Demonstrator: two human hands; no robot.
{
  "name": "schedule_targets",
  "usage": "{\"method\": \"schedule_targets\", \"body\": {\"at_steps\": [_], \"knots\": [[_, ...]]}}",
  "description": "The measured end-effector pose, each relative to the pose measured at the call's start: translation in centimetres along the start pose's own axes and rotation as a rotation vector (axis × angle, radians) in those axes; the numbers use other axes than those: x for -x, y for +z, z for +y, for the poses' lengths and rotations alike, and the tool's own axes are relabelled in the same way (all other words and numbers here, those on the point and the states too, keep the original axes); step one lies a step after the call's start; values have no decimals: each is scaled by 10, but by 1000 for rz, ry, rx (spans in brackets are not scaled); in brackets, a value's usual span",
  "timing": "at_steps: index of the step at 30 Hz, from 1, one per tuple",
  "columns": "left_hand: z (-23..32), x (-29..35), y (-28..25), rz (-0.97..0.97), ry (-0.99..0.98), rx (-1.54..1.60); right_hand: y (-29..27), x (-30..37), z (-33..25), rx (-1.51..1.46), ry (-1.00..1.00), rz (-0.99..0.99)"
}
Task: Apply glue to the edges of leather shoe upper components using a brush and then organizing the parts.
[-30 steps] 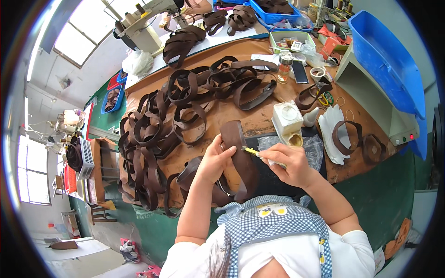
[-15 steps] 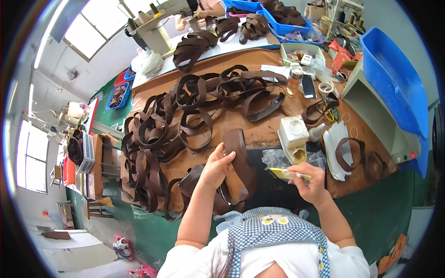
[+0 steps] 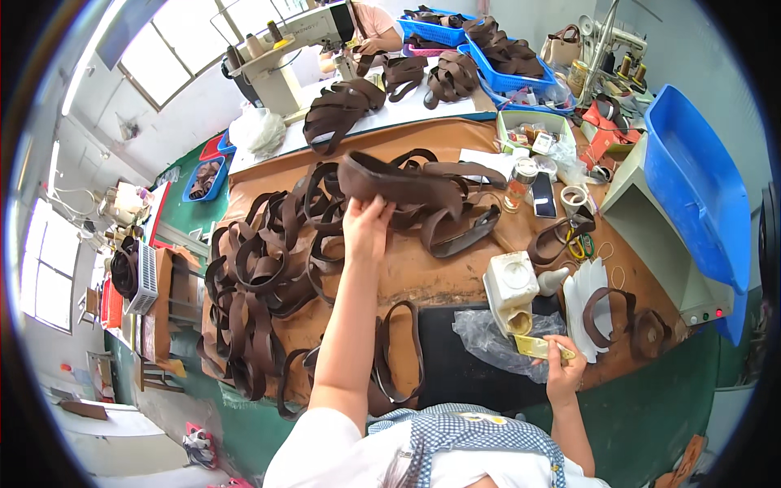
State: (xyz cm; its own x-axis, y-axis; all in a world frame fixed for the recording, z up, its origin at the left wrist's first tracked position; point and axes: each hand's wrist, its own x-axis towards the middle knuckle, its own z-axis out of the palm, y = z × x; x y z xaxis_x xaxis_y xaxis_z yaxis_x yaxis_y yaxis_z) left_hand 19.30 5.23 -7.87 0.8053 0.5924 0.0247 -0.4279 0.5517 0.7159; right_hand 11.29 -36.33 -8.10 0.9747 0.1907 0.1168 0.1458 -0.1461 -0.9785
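Observation:
My left hand (image 3: 368,226) reaches out over the table and grips a wide brown leather-like strap loop (image 3: 399,185), holding it above the pile of similar loops (image 3: 264,244). In my right hand (image 3: 564,372), near the table's front edge, is a flat yellowish glue brush (image 3: 537,348) pinched between thumb and fingers. Its tip is beside the mouth of a white glue pot (image 3: 511,281), which stands on crumpled clear plastic (image 3: 480,333) over a black mat (image 3: 447,358). Another brown loop (image 3: 399,350) stands on edge at the mat's left.
To the right lie white sheets (image 3: 584,305), green-and-yellow scissors (image 3: 579,246), a phone (image 3: 543,195) and a jar (image 3: 521,183). A blue tub (image 3: 700,187) rests on a grey box-like machine (image 3: 651,220). Across the table, another person (image 3: 378,28) sits by a sewing machine (image 3: 301,45).
My left hand has carried the strap loop forward and left, from the mat to above the pile. My right hand with the brush has moved slightly right and nearer to me.

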Motion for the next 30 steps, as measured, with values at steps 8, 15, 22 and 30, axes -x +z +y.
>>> {"method": "schedule_targets", "body": {"at_steps": [8, 15, 22, 30], "knots": [[-119, -132, -84, 580, -227, 332, -6, 6, 9, 56, 72, 87], [-84, -64, -64, 410, -616, 216, -10, -2, 15, 44, 123, 115], [24, 133, -119, 186, -561, -654, -1, -4, 45, 23, 129, -25], [-6, 274, -140, -101, -537, -1402, 17, -5, 46, 99, 108, -126]]}}
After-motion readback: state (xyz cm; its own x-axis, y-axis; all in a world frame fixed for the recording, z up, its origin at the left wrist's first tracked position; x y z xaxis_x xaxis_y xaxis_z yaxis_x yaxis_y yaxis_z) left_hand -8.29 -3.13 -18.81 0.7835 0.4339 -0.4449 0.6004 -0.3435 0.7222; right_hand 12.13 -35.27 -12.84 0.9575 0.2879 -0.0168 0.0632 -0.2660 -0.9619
